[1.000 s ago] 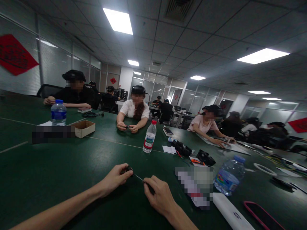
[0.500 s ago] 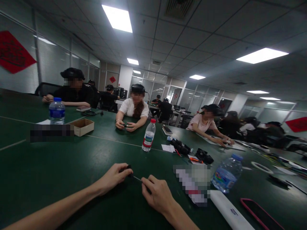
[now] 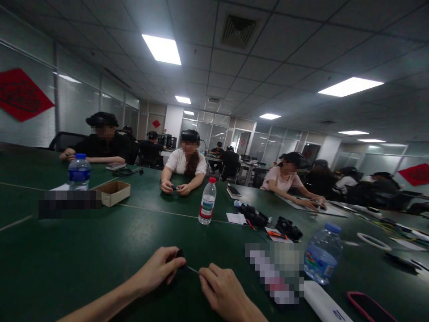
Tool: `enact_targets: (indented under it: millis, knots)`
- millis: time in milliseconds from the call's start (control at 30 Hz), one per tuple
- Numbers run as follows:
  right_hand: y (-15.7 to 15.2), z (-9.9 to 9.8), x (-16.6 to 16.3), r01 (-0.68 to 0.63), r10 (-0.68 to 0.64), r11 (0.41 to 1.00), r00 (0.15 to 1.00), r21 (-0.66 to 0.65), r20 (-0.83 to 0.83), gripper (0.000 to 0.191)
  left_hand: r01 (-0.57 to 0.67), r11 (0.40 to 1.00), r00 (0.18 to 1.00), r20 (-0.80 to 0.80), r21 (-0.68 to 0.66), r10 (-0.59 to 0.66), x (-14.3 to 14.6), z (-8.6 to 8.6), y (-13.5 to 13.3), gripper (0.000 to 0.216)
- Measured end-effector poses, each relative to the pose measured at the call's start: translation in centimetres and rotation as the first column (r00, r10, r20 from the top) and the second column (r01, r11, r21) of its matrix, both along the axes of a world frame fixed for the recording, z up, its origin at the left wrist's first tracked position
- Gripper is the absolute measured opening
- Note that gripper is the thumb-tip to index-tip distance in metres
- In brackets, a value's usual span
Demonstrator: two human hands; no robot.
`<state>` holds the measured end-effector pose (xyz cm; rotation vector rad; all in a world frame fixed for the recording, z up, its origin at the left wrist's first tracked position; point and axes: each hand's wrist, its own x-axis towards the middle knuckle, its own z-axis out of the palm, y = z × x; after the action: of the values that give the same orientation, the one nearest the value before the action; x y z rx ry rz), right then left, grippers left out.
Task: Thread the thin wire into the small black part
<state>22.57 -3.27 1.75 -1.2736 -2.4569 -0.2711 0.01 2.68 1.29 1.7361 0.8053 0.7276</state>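
Low in the head view, my left hand (image 3: 157, 270) pinches a small black part (image 3: 181, 259) just above the green table (image 3: 83, 250). My right hand (image 3: 223, 293) is closed round the dark handle of a thin tool; its metal shaft (image 3: 193, 269) runs left into the black part. The two hands are a few centimetres apart, joined by the shaft. What the black part is cannot be made out.
A lying water bottle (image 3: 321, 259), a white flat device (image 3: 326, 306) and a pink-edged phone (image 3: 370, 308) are at my right. An upright bottle (image 3: 207, 202), a cardboard box (image 3: 114, 192), another bottle (image 3: 79, 172) and black parts (image 3: 288, 228) stand farther off. Several people sit around the table.
The view has tilted up a little, so my hands sit lower in the picture. Their grip on the black part and the tool is the same.
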Motion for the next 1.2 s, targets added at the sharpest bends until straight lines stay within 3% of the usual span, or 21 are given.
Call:
enact_targets:
  millis: [300, 567, 800, 1000, 1200]
  knots:
    - [0.1, 0.0, 0.1, -0.010, 0.009, 0.999, 0.999, 0.039, 0.037, 0.015, -0.039, 0.999, 0.999, -0.004, 0.033, 0.039, 0.4, -0.2, -0.2, 0.041]
    - [-0.1, -0.5, 0.0, 0.023, -0.022, 0.999, 0.999, 0.048, -0.034, 0.016, -0.005, 1.000, 1.000, 0.021, 0.009, 0.005, 0.2, -0.5, 0.0, 0.043]
    - [0.6, -0.9, 0.1, 0.132, -0.125, 0.991, 0.945, 0.005, -0.302, 0.018, 0.175, 0.983, 0.984, -0.018, -0.053, -0.176, 0.4, 0.1, -0.8, 0.040]
    - [0.4, -0.3, -0.1, 0.044, -0.056, 0.998, 0.959, -0.048, -0.277, 0.019, -0.007, 0.995, 0.989, 0.145, -0.104, 0.023, 0.2, -0.6, 0.3, 0.042]
    - [0.2, -0.1, -0.1, 0.025, -0.040, 0.997, 0.971, -0.067, -0.236, 0.018, 0.013, 0.995, 0.981, 0.192, -0.099, 0.006, 0.3, -0.7, 0.4, 0.045]
